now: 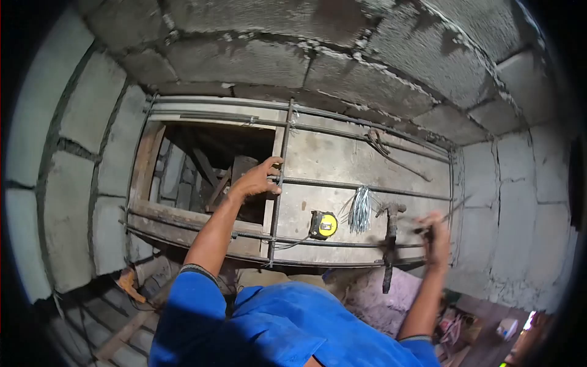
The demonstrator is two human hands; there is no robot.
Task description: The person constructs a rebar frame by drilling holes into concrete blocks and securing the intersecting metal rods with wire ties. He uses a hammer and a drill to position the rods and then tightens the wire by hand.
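My left hand (258, 179) grips the rebar (280, 147) where a lengthwise bar meets a crosswise one, beside the square opening. At the right, my right hand (435, 240) is blurred by motion, its fingers closed around a thin dark rod-like tool (455, 210) whose kind I cannot make out. Left of that hand a hammer (391, 238) lies across the lower bars, head up and dark handle hanging over the edge. A bundle of cut tie wire (361, 211) hangs over the middle bar. Near it a yellow-and-black tape measure (323, 225) rests on the board.
Concrete block walls (244, 58) enclose the rebar frame on three sides. A bent rod (400, 160) lies over the upper bars. The wood-framed opening (214, 159) drops into a dark space. An orange-handled tool (129, 285) is at lower left, and a pale sack (382, 293) below the frame.
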